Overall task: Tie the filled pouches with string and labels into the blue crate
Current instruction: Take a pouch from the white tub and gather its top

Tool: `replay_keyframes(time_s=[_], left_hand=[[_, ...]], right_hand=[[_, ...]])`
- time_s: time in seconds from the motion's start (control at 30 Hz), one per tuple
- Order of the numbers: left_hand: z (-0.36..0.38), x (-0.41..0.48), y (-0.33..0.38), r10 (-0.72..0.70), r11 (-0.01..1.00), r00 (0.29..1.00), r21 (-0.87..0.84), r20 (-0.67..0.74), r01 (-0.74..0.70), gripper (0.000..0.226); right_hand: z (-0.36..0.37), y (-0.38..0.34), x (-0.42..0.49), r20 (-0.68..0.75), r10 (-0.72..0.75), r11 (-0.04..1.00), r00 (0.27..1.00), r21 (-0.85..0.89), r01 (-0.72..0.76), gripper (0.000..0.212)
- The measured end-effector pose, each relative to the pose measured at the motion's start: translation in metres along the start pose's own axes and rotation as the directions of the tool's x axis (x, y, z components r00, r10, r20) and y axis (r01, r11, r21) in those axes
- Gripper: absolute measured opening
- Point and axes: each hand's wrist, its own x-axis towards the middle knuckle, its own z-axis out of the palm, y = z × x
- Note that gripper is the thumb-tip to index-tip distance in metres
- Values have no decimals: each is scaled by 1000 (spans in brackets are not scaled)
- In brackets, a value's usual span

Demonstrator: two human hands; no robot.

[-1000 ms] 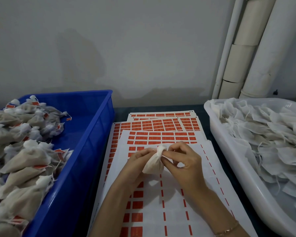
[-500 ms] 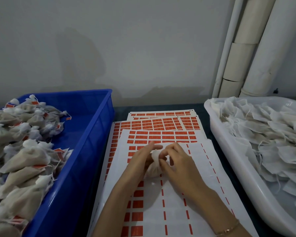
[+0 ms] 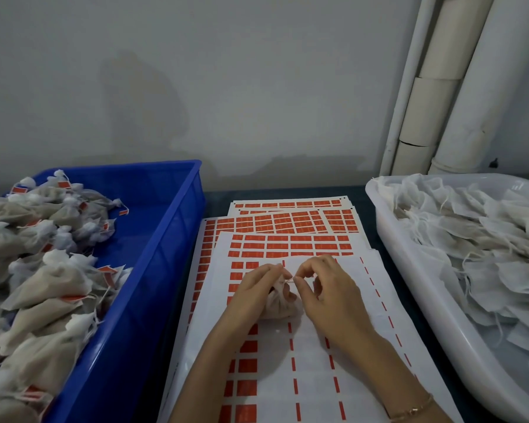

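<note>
A small filled white pouch (image 3: 277, 308) stands on the label sheets (image 3: 318, 361) in the middle. My left hand (image 3: 254, 288) grips its gathered neck. My right hand (image 3: 327, 288) pinches the thin string at the neck, fingertips almost touching the left hand's. The blue crate (image 3: 153, 270) on the left holds several tied pouches (image 3: 43, 285) with orange labels. The pouch's top is partly hidden by my fingers.
A white tub (image 3: 409, 285) on the right holds several flat untied pouches (image 3: 486, 254) with loose strings. Stacked sheets of orange labels (image 3: 287, 224) cover the dark table between crate and tub. White pipes (image 3: 440, 87) run up the grey wall at the back right.
The pouch came down from a tilted hold onto the label sheet. Both hands closed in on its neck; the right hand now pinches the string.
</note>
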Motion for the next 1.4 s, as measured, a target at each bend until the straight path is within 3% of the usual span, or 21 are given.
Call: replay_keyframes(time_s=[0.07, 0.13, 0.33, 0.5, 0.73, 0.83, 0.9, 1.03, 1.1, 1.23, 1.4], left_hand=[[1, 2, 1, 12, 997, 999, -70, 45, -9, 14], [0, 4, 4, -52, 984, 997, -170, 56, 61, 29], [-1, 5, -7, -30, 991, 997, 129, -74, 39, 23], [1, -6, 6, 8, 999, 999, -31, -42, -9, 21], [5, -25, 17, 25, 999, 999, -40, -33, -26, 10], [-5, -38, 16, 41, 999, 999, 29, -13, -41, 14], [-13, -45, 15, 35, 997, 999, 75, -29, -33, 15], [-27, -56, 16, 16, 997, 997, 73, -79, -10, 16], [-34, -61, 19, 8, 1000, 995, 25, -96, -6, 16], [-48, -75, 28, 35, 996, 984, -79, -176, -50, 20], [-58, -92, 29, 59, 998, 985, 16, -161, -57, 30]], right_hand=[[0, 1, 0, -31, 39, 999, 999, 13, -39, 12], [-1, 3, 2, -55, 65, 998, 996, 29, -63, 12], [-5, 9, 6, -128, 110, 993, 986, 67, -102, 10], [-4, 7, 6, -121, 140, 987, 983, 99, -129, 11], [-15, -14, -1, -45, 265, 947, 963, 199, -251, 8], [-38, -25, -29, 111, 253, 962, 961, 72, -262, 35], [-51, -32, -59, 284, 209, 977, 936, -103, -187, 50], [-61, -29, -96, 606, 218, 937, 765, -350, 10, 79], [-61, -23, -91, 628, 208, 913, 750, -400, 82, 76], [-45, -1, -66, 575, 184, 883, 797, -453, 123, 77], [-16, 32, -19, 519, 140, 862, 843, -483, 154, 76]])
